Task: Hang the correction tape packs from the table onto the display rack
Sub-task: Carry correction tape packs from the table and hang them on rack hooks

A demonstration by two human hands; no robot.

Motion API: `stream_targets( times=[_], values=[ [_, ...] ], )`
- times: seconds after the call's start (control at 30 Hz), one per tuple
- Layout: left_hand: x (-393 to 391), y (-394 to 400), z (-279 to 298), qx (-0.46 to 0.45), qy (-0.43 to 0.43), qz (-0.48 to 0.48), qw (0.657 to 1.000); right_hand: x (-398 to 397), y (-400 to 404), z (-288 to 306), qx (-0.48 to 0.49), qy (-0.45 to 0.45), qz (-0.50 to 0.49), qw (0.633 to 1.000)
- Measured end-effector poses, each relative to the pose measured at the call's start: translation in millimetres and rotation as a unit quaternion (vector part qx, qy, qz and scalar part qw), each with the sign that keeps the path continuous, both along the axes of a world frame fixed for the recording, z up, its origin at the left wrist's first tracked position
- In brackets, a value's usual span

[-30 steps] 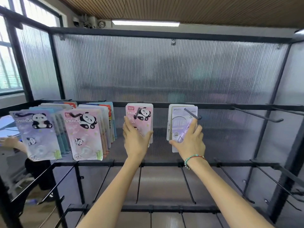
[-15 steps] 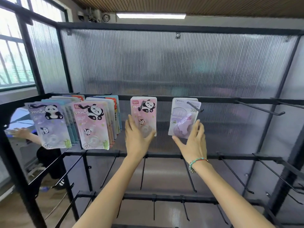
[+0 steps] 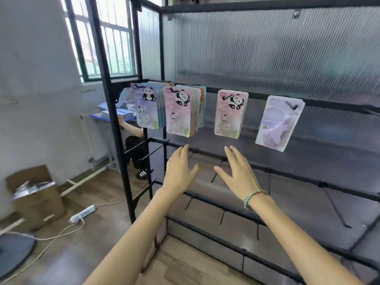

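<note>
Both hands have dropped off the packs, left hand point(image 3: 181, 171) and right hand point(image 3: 238, 173) each with grip spread and empty, while the purple pack point(image 3: 277, 124) hangs tilted and, seemingly near the tip of its 1 hook point(image 3: 291, 105), could slide off.

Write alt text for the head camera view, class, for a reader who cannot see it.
Both hands, left and right, hover open and empty below a black display rack. Correction tape packs hang on its top hooks: two panda stacks, a single pink panda pack and a purple pack.

Pink panda pack point(image 3: 230, 114) and lilac pack point(image 3: 278, 123) hang side by side.
</note>
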State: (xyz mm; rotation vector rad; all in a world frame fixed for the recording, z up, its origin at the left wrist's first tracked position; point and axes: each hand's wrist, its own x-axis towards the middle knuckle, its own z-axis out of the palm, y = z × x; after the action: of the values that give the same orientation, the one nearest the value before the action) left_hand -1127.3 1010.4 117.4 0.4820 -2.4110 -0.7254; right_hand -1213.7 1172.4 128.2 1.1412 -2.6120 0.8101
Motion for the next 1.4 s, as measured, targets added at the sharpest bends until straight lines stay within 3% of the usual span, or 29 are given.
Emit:
stream_targets(
  times=[0.33,0.57,0.9,1.2,1.4],
  values=[
    [204.0,-94.6,-20.6,-0.011,-0.046,0.238,0.970,137.7,-144.3,-5.1,0.028,0.021,0.205,0.978],
    [376.5,-172.8,-23.1,-0.016,-0.061,0.383,0.922,276.7,-267.4,-12.0,0.037,0.049,0.336,0.940],
    [594.3,-240.8,-35.9,-0.011,-0.087,0.512,0.854,467.3,-400.9,-27.0,0.039,0.071,0.456,0.886],
    [713.8,-291.4,-68.0,0.019,-0.110,0.606,0.788,583.8,-501.1,-44.4,0.071,0.077,0.548,0.830],
    [757.2,-367.0,-81.2,0.034,-0.117,0.641,0.758,628.4,-595.5,-61.0,0.085,0.063,0.580,0.807]
  ],
)
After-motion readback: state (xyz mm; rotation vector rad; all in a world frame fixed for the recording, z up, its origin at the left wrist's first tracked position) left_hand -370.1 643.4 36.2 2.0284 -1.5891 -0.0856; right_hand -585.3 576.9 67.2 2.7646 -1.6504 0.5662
